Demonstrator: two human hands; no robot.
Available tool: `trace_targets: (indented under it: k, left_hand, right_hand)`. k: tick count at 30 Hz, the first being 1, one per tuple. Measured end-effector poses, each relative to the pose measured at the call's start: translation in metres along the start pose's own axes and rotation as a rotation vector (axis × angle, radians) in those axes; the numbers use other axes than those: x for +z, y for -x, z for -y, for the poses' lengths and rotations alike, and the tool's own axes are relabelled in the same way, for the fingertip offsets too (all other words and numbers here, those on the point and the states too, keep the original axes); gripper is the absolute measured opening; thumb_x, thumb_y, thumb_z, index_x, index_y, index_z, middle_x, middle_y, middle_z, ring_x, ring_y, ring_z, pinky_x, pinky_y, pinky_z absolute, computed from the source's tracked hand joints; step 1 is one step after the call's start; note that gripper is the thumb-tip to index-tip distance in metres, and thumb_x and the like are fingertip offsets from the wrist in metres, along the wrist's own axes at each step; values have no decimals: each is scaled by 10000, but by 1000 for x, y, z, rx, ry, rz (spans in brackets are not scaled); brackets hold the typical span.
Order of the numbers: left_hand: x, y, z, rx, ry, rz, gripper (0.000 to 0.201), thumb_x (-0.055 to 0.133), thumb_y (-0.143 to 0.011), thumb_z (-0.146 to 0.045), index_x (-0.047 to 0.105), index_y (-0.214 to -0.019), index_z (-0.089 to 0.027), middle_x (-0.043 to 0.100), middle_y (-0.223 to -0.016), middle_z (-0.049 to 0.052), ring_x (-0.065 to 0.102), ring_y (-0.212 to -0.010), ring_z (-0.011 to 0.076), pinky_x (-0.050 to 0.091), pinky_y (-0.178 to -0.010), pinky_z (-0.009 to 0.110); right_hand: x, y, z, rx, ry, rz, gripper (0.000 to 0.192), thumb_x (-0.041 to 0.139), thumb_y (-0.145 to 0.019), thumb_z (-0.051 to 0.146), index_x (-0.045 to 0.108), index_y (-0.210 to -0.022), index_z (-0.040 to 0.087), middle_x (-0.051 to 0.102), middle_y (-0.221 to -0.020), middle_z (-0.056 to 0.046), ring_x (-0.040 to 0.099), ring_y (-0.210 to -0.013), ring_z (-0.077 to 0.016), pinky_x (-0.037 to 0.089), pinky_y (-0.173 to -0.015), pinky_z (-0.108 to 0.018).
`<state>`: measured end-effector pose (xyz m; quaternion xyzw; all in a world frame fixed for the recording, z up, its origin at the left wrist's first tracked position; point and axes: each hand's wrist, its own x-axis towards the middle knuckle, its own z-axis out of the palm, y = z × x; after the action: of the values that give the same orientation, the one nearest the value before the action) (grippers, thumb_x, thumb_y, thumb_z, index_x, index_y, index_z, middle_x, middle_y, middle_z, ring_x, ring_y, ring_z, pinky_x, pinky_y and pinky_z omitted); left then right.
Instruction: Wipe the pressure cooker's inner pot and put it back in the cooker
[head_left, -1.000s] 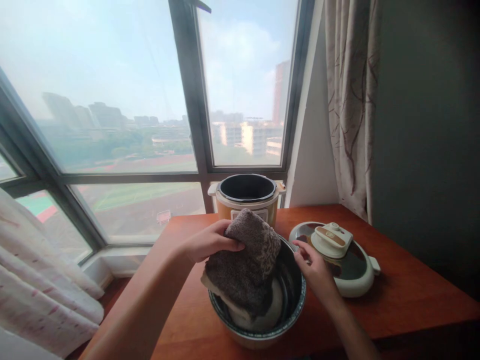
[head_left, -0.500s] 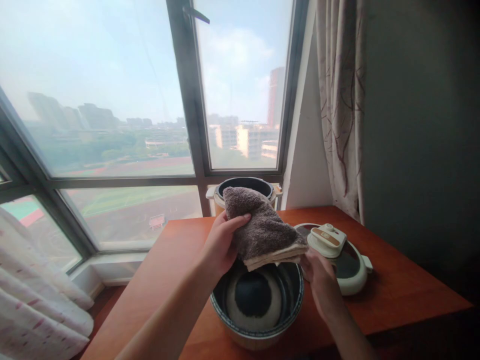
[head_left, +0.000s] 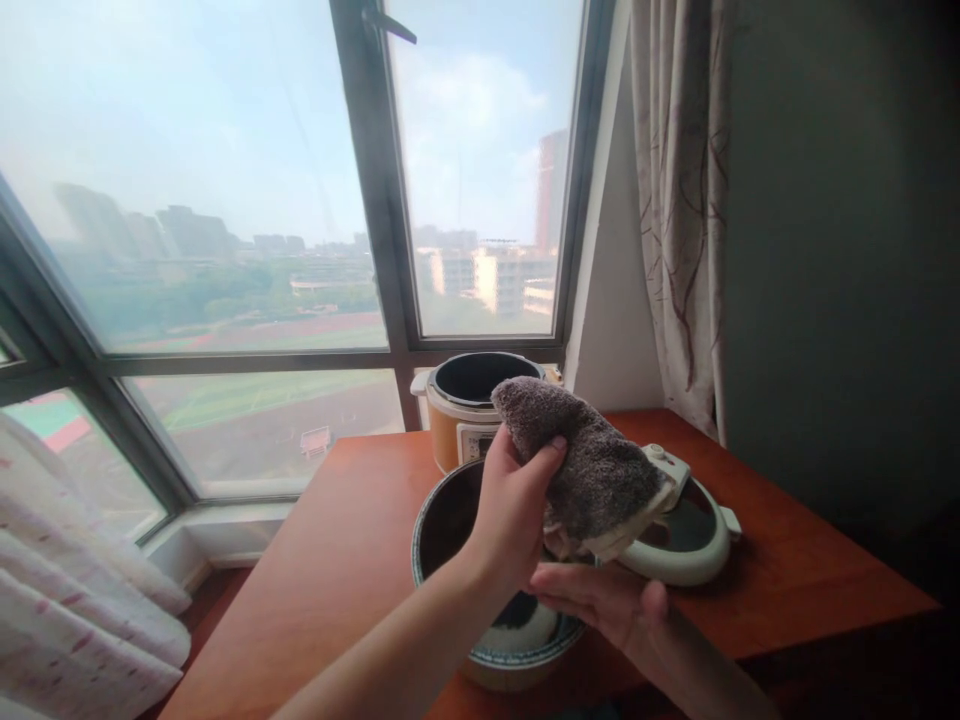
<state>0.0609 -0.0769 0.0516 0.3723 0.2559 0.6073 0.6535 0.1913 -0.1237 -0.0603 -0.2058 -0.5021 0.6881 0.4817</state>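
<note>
Now we hold our left hand (head_left: 514,510) raised over the round metal inner pot with the blue-patterned rim (head_left: 457,510), forearm rising from the lower left, wrist bent so the back of the hand faces us, its grip clamped on the folded grey-brown terry towel with a cream underside (head_left: 592,470): the thumb presses on the towel's top face and the fingers are tucked beneath, out of sight. That towel slopes down to the right, in the air, above the pot's right rim and in front of the cream round cooker lid with a dark glass top (head_left: 694,545), hiding part of the lid's handle. Our right hand (head_left: 600,600) lies lower, palm up, its forearm running off to the lower right; its fingers are spread apart and loosely curved just under the towel's hanging cream edge, over the pot's near right rim, and we cannot tell whether they touch the cloth or the rim. Our pot stands on the reddish-brown wooden worktop (head_left: 352,540), the lid just beside it on the right. Behind the pot, near the window (head_left: 225,200), stands the orange and cream electric cooker body (head_left: 469,410), open at the top with a dark inside. A patterned beige curtain (head_left: 679,200) hangs at the right, and a white curtain with pink flecks (head_left: 67,580) at the lower left.
</note>
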Motion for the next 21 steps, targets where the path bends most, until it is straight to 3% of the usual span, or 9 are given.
trace_targets:
  k: [3, 5, 9, 12, 14, 17, 21]
  left_hand:
    - [3, 3, -2, -15, 16, 7, 354, 778, -736, -205, 642, -1062, -183, 742, -984, 39, 693, -992, 231, 522, -938, 353]
    - [4, 8, -2, -56, 19, 37, 359, 765, -740, -193, 640, -1076, -185, 741, -1005, 49, 692, -1006, 241, 521, -944, 366]
    - [-2, 24, 10, -111, -6, 98, 437, 744, -721, -155, 629, -1143, -176, 732, -1116, 85, 663, -1104, 275, 500, -995, 395]
    - [-11, 36, 24, -92, -62, 139, 527, 719, -733, -142, 596, -1244, -184, 696, -1244, 98, 601, -1230, 281, 455, -1061, 381]
    - [-18, 42, 29, -66, -150, 229, 538, 688, -768, -151, 573, -1292, -189, 673, -1288, 97, 585, -1255, 269, 446, -1069, 358]
    - [-32, 48, 24, -21, -489, 459, 444, 592, -864, -199, 562, -1308, -190, 692, -1224, 98, 646, -1144, 244, 498, -984, 334]
    - [-60, 55, 0, 66, -1377, 666, 311, 574, -915, -348, 631, -1191, -215, 733, -1059, 102, 706, -948, 276, 543, -834, 359]
  right_hand:
    - [7, 2, 10, -65, -138, -19, 932, 487, -659, 938, 666, -1313, 299, 583, -1434, -131, 510, -1346, -381, 310, -1152, -579]
    - [8, 1, 18, -151, -191, -181, 936, 424, -665, 961, 638, -1336, 345, 575, -1448, -101, 508, -1346, -381, 343, -1122, -605]
    - [1, -1, 28, -278, -113, -575, 803, 232, -827, 880, 608, -1352, 403, 652, -1358, -73, 538, -1321, -357, 413, -1058, -625]
    - [-3, -4, 29, -263, -16, -679, 658, 376, -897, 754, 671, -1298, 323, 731, -1206, -115, 615, -1227, -370, 467, -1017, -611]
    - [-6, -8, 29, -242, -25, -735, 532, 535, -893, 629, 713, -1238, 265, 764, -1103, -133, 662, -1151, -368, 501, -992, -592]
    - [-11, -7, 35, -266, -167, -908, 461, 711, -815, 480, 714, -1214, 250, 784, -1041, -98, 704, -1076, -332, 533, -974, -557]
    - [-28, 9, 47, -305, -297, -1082, 483, 786, -742, 378, 707, -1204, 261, 784, -1054, -52, 722, -1037, -286, 540, -990, -511]
